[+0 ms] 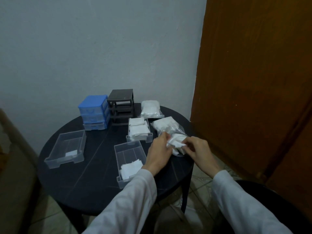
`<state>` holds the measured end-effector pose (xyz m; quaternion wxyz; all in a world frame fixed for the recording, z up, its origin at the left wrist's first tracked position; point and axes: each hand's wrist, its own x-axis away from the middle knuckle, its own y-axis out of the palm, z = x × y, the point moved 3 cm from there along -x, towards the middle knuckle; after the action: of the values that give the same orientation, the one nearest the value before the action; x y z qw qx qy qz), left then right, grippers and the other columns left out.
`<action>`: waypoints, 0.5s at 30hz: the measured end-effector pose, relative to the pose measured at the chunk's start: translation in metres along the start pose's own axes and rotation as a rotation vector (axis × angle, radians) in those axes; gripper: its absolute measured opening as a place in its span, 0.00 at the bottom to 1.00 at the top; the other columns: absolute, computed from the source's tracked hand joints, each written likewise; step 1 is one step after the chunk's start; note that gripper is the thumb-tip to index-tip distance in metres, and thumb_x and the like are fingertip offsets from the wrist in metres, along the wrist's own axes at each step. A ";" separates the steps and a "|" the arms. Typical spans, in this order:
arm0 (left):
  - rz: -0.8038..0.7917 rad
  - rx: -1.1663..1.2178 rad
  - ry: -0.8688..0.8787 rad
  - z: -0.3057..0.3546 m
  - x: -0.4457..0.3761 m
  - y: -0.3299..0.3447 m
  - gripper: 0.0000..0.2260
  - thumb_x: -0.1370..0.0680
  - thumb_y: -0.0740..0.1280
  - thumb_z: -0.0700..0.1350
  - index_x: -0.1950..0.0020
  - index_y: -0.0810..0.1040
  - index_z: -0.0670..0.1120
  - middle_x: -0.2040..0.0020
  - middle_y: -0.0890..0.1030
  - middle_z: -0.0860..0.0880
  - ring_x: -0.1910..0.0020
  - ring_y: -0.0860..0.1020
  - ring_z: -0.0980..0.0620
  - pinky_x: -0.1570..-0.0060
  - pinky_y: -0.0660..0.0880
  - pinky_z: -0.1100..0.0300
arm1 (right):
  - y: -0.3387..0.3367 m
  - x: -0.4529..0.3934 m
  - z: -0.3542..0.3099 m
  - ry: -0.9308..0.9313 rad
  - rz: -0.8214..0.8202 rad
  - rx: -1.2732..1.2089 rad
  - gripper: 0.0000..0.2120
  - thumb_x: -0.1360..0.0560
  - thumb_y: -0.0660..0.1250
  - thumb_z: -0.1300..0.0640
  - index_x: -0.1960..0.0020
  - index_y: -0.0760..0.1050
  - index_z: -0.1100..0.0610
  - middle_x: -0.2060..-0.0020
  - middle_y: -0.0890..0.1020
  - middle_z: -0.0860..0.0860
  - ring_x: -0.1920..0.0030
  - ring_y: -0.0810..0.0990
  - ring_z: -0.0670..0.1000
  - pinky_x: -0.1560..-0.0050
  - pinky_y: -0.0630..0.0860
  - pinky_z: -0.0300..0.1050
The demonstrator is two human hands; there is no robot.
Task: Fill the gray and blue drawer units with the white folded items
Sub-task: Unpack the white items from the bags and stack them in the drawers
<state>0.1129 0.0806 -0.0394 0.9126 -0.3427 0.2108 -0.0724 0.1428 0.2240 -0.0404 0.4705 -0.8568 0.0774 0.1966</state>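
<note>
fingers [166,138] of both hands pinch white folded item [175,144] | item crumpled, long axis unclear | over table [94,183] edge

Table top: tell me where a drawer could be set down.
Bare patches on the table: the near-left edge, below the left clear drawer, and the middle strip between that drawer and the near drawer. The right side is crowded: the full drawer, the bags and both hands.
</note>
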 end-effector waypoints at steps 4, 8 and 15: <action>-0.004 0.027 -0.006 0.000 0.000 0.003 0.14 0.25 0.65 0.38 0.40 0.73 0.43 0.44 0.79 0.44 0.48 0.77 0.49 0.46 0.73 0.57 | 0.000 0.003 0.002 0.021 -0.032 0.014 0.10 0.29 0.71 0.56 0.48 0.76 0.54 0.56 0.75 0.46 0.58 0.75 0.44 0.59 0.70 0.31; -0.008 0.038 -0.016 0.000 -0.002 0.003 0.15 0.26 0.66 0.39 0.39 0.74 0.42 0.43 0.79 0.44 0.46 0.77 0.49 0.44 0.72 0.58 | 0.003 0.004 -0.002 0.017 -0.026 0.096 0.15 0.31 0.72 0.48 0.47 0.75 0.53 0.53 0.77 0.46 0.55 0.76 0.46 0.57 0.75 0.41; -0.022 0.023 -0.009 0.000 -0.003 0.002 0.13 0.25 0.67 0.41 0.41 0.75 0.43 0.46 0.80 0.44 0.49 0.78 0.49 0.47 0.74 0.58 | 0.005 0.001 -0.007 -0.016 0.036 0.062 0.08 0.26 0.67 0.57 0.47 0.78 0.55 0.54 0.81 0.51 0.56 0.78 0.49 0.57 0.73 0.41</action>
<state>0.1103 0.0828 -0.0392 0.9165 -0.3349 0.2021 -0.0834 0.1445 0.2154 -0.0414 0.4939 -0.8385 0.0952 0.2096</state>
